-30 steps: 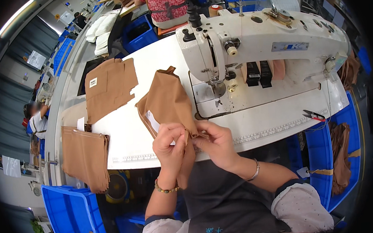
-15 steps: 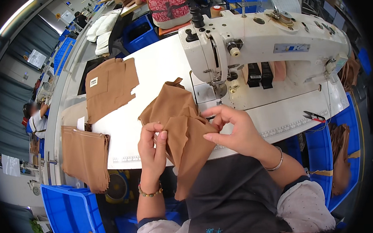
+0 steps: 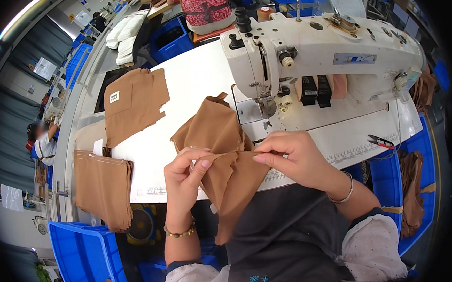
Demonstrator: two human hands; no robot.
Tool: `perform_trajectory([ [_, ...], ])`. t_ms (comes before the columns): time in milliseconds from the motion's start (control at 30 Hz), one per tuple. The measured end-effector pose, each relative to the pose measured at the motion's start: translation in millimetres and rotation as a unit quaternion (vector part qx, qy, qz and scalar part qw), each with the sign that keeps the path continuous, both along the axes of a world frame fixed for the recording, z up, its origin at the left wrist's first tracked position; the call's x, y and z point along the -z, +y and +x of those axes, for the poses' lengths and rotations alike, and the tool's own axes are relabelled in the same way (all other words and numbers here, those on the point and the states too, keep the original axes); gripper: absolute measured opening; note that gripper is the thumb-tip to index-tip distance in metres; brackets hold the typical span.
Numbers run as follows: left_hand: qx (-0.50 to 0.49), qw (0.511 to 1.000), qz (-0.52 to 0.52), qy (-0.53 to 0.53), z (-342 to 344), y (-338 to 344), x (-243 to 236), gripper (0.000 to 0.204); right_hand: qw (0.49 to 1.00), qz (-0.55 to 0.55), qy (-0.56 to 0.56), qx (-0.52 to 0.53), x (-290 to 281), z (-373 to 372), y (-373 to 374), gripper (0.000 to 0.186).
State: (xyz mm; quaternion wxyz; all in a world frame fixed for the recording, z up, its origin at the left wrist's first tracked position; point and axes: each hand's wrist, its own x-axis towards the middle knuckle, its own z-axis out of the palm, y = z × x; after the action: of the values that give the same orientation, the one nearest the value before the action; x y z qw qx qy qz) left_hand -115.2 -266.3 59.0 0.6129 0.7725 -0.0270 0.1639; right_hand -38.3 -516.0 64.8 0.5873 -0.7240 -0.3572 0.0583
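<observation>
A piece of brown fabric (image 3: 209, 122) lies partly on the white table and hangs over its front edge. My left hand (image 3: 184, 170) pinches the fabric's edge between thumb and fingers. On the other side, my right hand (image 3: 290, 155) pinches the same edge, and a strip of it is drawn fairly straight between the two. Below this strip the cloth drops in a pointed fold over my dark apron. Just beyond the fabric stands a white sewing machine (image 3: 329, 47), its presser foot (image 3: 268, 107) behind my right hand.
Brown cut pieces (image 3: 135, 102) lie at the table's left, above a stack of brown panels (image 3: 102, 187) overhanging the edge. Red-handled thread snips (image 3: 380, 142) rest at the right. Blue bins (image 3: 88, 263) flank the table. Black labels (image 3: 316, 90) sit under the machine arm. A person (image 3: 205, 8) sits beyond.
My right hand has closed on the fabric edge and moved slightly right and down. The edge between my hands is now pulled straighter. My left hand keeps its pinch.
</observation>
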Motion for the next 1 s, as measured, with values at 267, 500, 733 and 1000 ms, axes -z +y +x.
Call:
perform_trajectory([
  [267,0.006,0.986,-0.140,0.087,1.3,-3.7,4.6,0.011,0.983,0.047,0.179,-0.021,-1.3,-4.7,-0.3,0.014],
  [500,-0.011,0.993,-0.094,-0.067,10.5,5.9,11.6,0.009,0.901,0.003,-0.432,-0.046,-4.9,-2.3,10.9,0.026],
  [733,-0.117,0.945,0.234,-0.198,-16.4,59.7,-60.2,0.007,0.727,0.139,-0.672,0.024,-35.1,-5.3,75.0,0.022],
  [1000,0.077,0.804,0.589,-0.011,69.2,13.8,-106.1,0.011,0.746,-0.050,-0.664,0.001,13.1,5.0,49.4,0.014],
])
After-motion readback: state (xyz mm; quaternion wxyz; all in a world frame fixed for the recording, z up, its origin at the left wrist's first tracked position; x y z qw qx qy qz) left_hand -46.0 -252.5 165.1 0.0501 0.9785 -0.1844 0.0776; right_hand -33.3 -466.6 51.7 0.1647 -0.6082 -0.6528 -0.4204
